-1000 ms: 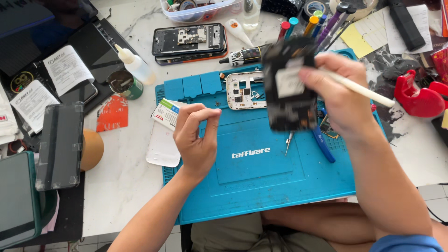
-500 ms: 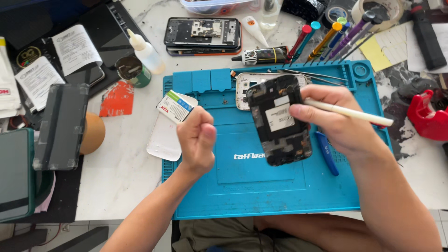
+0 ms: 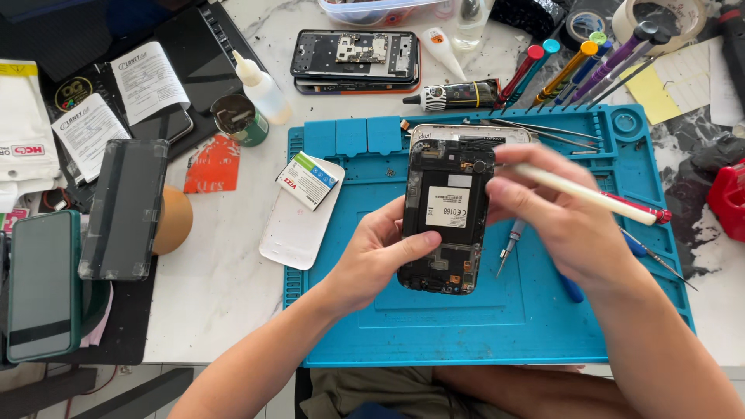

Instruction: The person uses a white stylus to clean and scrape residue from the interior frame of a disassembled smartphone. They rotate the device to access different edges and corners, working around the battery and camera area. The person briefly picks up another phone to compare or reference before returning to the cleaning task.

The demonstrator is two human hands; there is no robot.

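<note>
The left hand (image 3: 380,260), empty a moment ago, is now gripping the opened phone (image 3: 446,217) over the blue mat (image 3: 466,326). The right hand (image 3: 559,213) is grasping a cream spudger (image 3: 582,194), steadying the phone's upper edge.

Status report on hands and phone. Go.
Left hand grips opened phone over blue mat. Right hand holds white tool at phone's top. Nothing in the way.

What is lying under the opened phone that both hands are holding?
Under the opened phone lies the blue mat; a white phone shell shows just beyond its top edge. Anything directly beneath is covered.
</note>
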